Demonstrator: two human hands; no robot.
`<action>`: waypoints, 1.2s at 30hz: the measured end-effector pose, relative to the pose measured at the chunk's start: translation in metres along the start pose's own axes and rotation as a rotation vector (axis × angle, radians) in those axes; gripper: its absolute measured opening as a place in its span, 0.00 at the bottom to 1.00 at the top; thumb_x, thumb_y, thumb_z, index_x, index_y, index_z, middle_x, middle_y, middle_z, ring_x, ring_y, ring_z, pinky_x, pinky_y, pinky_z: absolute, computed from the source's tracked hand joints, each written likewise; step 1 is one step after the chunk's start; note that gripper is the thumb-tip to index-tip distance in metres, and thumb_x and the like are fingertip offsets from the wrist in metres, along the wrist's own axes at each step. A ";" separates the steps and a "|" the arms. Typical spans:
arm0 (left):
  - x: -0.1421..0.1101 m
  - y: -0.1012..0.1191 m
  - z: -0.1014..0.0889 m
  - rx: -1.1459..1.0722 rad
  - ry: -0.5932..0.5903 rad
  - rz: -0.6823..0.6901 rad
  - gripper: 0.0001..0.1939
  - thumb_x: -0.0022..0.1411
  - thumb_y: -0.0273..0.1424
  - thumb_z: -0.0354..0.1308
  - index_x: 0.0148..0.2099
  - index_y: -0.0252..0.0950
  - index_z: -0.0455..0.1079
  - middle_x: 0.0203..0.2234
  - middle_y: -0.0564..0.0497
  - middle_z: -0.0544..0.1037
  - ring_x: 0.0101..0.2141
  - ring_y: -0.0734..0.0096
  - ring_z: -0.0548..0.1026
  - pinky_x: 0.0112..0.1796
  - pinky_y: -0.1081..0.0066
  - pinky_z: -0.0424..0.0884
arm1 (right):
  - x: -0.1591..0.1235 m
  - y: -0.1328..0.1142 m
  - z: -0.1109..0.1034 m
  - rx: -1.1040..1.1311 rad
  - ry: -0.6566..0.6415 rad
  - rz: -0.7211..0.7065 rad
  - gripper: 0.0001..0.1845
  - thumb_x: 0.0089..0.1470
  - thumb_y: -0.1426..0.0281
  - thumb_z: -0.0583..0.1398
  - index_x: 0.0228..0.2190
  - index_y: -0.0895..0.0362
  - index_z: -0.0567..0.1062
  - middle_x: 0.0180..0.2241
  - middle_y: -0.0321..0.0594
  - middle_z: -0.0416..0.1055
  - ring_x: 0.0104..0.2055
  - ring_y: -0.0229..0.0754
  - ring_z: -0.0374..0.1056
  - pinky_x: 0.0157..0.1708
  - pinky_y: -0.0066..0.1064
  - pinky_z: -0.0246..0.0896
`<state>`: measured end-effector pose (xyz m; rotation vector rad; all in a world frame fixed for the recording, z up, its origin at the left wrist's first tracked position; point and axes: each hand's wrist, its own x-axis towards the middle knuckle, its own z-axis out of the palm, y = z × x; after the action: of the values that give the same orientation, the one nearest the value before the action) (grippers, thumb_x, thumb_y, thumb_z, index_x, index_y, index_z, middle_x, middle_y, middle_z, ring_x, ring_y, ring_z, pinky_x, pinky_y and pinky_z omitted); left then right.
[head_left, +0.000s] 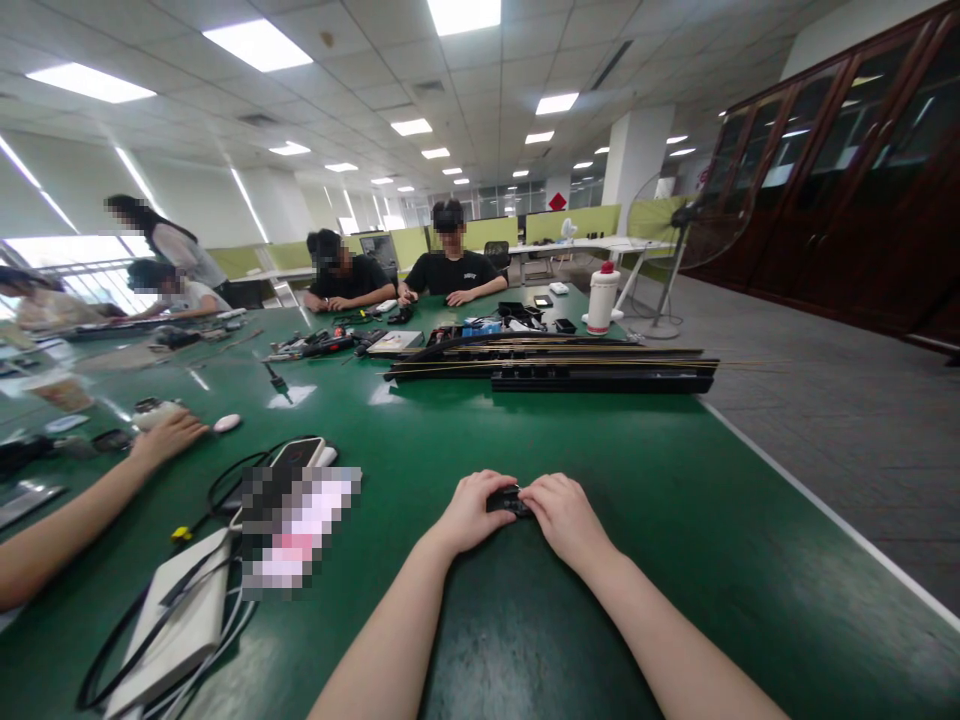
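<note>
On the green tabletop (675, 500), a small black part (511, 502) lies between my two hands; its exact kind is too small to make out. My left hand (475, 512) is closed on its left side, with the thumb at the near edge and the fingers along the far edge. From the right, my right hand (561, 512) pinches the part's other end with its fingertips. Parts of it are covered by my fingers.
Beyond my hands lie long black rails (600, 375) with thin rods. A white bottle (602, 298) stands behind them. To my left are a white power bank (180, 610), cables and a phone. A co-worker's hand (169, 435) rests at far left; other people sit across the table.
</note>
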<state>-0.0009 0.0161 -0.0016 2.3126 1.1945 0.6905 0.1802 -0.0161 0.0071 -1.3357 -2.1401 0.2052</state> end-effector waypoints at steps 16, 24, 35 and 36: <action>-0.001 -0.005 -0.003 0.023 -0.010 -0.004 0.21 0.51 0.32 0.62 0.50 0.42 0.67 0.43 0.51 0.73 0.45 0.61 0.68 0.49 0.62 0.61 | 0.002 0.001 -0.003 0.141 -0.024 0.042 0.12 0.57 0.67 0.51 0.33 0.53 0.75 0.33 0.40 0.74 0.38 0.43 0.66 0.40 0.36 0.61; -0.001 -0.005 -0.002 0.016 -0.004 0.017 0.22 0.51 0.32 0.63 0.50 0.43 0.67 0.42 0.51 0.73 0.45 0.61 0.68 0.48 0.63 0.61 | 0.001 0.000 -0.004 0.118 -0.031 0.056 0.06 0.51 0.68 0.57 0.32 0.54 0.74 0.34 0.40 0.74 0.39 0.45 0.66 0.40 0.38 0.60; 0.001 -0.003 0.000 0.015 0.003 0.011 0.21 0.51 0.31 0.62 0.49 0.42 0.67 0.41 0.51 0.73 0.44 0.62 0.68 0.48 0.63 0.61 | 0.001 -0.001 -0.002 0.213 -0.009 0.098 0.09 0.49 0.73 0.58 0.35 0.54 0.74 0.35 0.41 0.73 0.40 0.45 0.66 0.42 0.39 0.61; 0.001 -0.004 0.000 0.016 0.001 0.009 0.21 0.51 0.31 0.62 0.49 0.42 0.67 0.42 0.51 0.73 0.44 0.62 0.68 0.49 0.62 0.61 | 0.002 0.001 -0.003 0.262 -0.002 0.120 0.10 0.49 0.73 0.57 0.35 0.54 0.74 0.36 0.41 0.73 0.41 0.45 0.66 0.44 0.39 0.61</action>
<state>-0.0027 0.0187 -0.0037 2.3317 1.1951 0.6877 0.1821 -0.0147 0.0100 -1.3081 -1.9569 0.5162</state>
